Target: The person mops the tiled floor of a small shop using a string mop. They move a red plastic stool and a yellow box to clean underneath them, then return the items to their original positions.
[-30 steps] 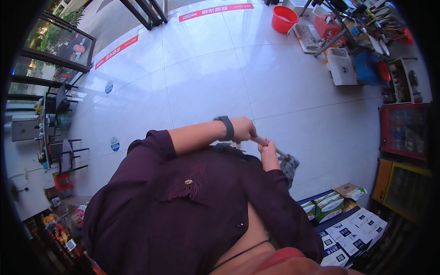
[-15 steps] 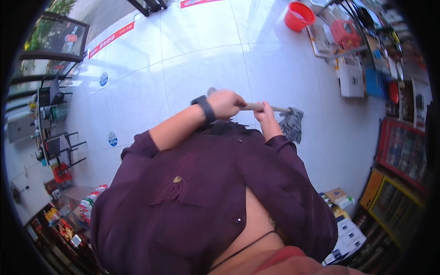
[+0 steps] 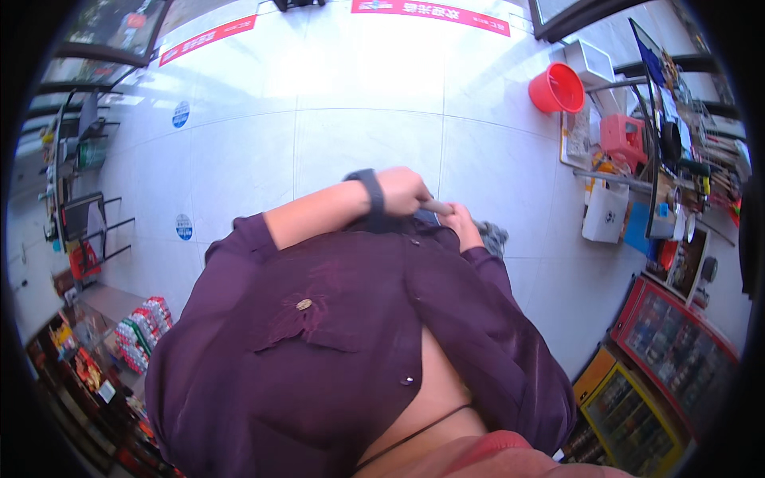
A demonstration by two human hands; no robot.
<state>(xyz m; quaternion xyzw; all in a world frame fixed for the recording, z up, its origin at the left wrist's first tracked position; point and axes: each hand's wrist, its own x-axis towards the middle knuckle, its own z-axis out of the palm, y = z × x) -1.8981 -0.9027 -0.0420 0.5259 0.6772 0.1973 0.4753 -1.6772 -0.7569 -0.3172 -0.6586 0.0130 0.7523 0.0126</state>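
Note:
A mop lies across in front of my body, its pale handle [image 3: 436, 207] showing between my two hands. My left hand [image 3: 403, 192], with a dark watch [image 3: 370, 192] at the wrist, is closed round the upper part of the handle. Lower down, my right hand [image 3: 460, 225] grips the same handle. The grey strands of the mop head [image 3: 494, 237] show just beyond my right wrist, partly hidden by my forearm and sleeve. They appear to be at the pale tiled floor [image 3: 366, 143].
A red bucket [image 3: 556, 88] stands at the far right, beside shelving with a pink stool-like item [image 3: 623, 138] and a white box [image 3: 606, 211]. Glass-fronted cabinets [image 3: 677, 319] line the near right. Chairs [image 3: 86, 223] stand at the left, with stacked packs [image 3: 143, 334] nearer me.
The mop head has come in closer to my right arm and is more hidden. Both hands keep their hold on the handle. My view has shifted, bringing in more of the far doorway.

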